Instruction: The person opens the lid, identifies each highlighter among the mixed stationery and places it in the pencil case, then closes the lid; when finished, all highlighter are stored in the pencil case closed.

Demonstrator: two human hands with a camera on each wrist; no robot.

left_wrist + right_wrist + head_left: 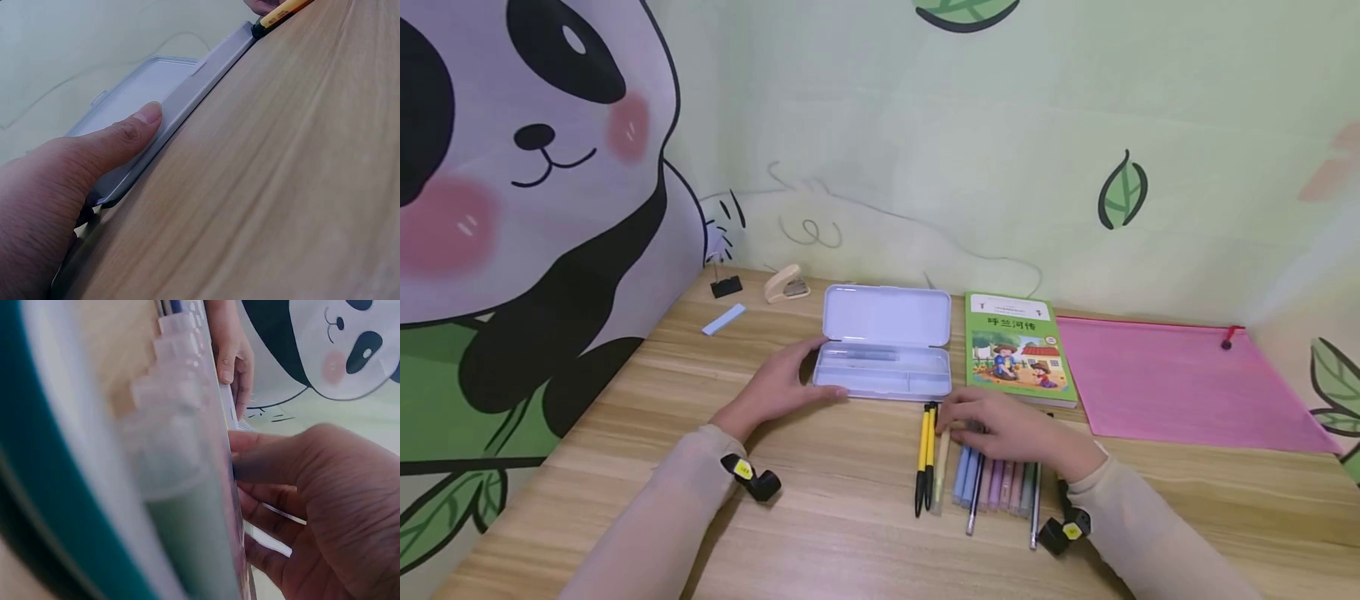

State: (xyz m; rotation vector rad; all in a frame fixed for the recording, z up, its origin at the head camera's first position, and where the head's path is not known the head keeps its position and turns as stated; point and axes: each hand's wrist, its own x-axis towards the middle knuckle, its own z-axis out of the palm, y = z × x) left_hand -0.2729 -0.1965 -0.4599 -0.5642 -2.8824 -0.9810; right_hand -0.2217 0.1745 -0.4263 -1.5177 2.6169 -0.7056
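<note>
An open lilac pencil case (883, 371) lies mid-desk with its lid tipped back. My left hand (820, 371) holds its front left corner, and the thumb (140, 125) lies along the case's front wall (187, 94). In front of the case a row of pens lies side by side: two yellow-and-black pens (925, 462), then several pastel pens (996, 487). My right hand (951, 423) rests over the top of the row, its curled fingers (269, 506) pinching a pale pen (942, 454) beside the yellow ones. The pastel pens' caps (181, 456) fill the right wrist view, blurred.
A green picture book (1017, 348) lies right of the case, with a pink zip folder (1180, 379) beyond it. A beige stapler (786, 283), a black binder clip (726, 286) and a small blue strip (724, 319) sit at the back left. The wall runs close behind.
</note>
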